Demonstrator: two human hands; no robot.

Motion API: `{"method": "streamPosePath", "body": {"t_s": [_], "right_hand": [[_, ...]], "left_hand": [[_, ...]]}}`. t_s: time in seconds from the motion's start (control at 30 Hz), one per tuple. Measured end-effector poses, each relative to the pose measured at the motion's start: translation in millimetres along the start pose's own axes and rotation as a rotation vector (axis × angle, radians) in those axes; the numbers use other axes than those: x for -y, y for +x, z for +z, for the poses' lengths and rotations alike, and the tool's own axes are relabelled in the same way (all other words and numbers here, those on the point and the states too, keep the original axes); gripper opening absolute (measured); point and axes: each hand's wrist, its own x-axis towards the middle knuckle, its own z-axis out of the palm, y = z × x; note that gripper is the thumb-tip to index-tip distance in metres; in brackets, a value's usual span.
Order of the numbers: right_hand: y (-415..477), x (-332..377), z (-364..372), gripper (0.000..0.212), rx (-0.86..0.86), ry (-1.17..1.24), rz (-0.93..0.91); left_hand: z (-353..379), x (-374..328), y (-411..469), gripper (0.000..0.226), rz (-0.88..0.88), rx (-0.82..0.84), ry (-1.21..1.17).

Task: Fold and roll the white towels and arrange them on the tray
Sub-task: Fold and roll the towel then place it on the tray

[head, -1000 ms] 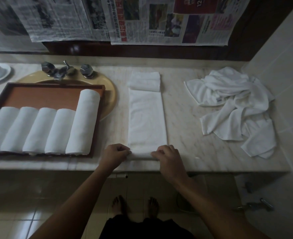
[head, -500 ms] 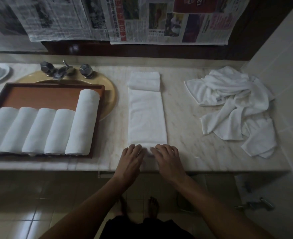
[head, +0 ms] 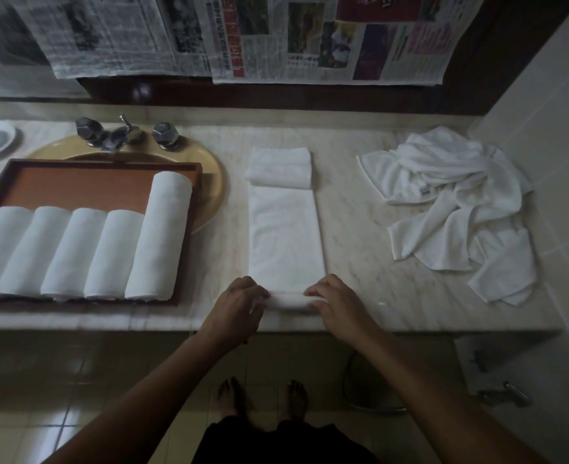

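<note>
Head view: half a second ago the left hand (head: 239, 304) and right hand (head: 335, 303) lay flat together; now they sit apart, fingers (head: 313, 292) curled round the ends of a small roll (head: 289, 301) at the tabletop's (head: 360, 262) 6 o'clock edge. Rolling has begun, but most of the towel (head: 286, 236) still lies flat toward 12 o'clock. The tray (head: 92, 182) waits at 9 o'clock.

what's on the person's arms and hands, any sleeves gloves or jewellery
Nothing worn shows. Both forearms are bare right to the frame edge, with no sleeves in view. The left hand and right hand have no gloves, and no watch, bracelet or ring is visible, though the light is dim and a thin ring could be missed.
</note>
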Motion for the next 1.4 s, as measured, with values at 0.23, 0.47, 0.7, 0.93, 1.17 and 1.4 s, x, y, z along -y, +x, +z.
{"method": "streamPosePath", "body": {"t_s": [0.23,0.47,0.7,0.93,1.17,1.4], "right_hand": [[3,15,9,0.04,-0.198,-0.26,-0.152],[-11,11,38,0.035,-0.173,-0.417,-0.292],[-2,14,21,0.028,-0.024,-0.28,-0.222],[5,16,10,0.019,0.028,-0.155,-0.135],[-23,25,37,0.039,-0.246,-0.401,-0.315],[-26,8,47,0.07,-0.115,-0.536,-0.289]], "left_hand": [[-7,1,13,0.013,-0.176,0.057,-0.06],[-12,-4,19,0.011,-0.175,0.118,0.012],[-2,2,12,0.014,-0.017,0.174,0.192],[4,5,0,0.01,-0.118,0.106,-0.008],[-1,4,10,0.012,-0.297,0.071,-0.133],[2,-7,7,0.024,-0.17,-0.081,0.052]]}}
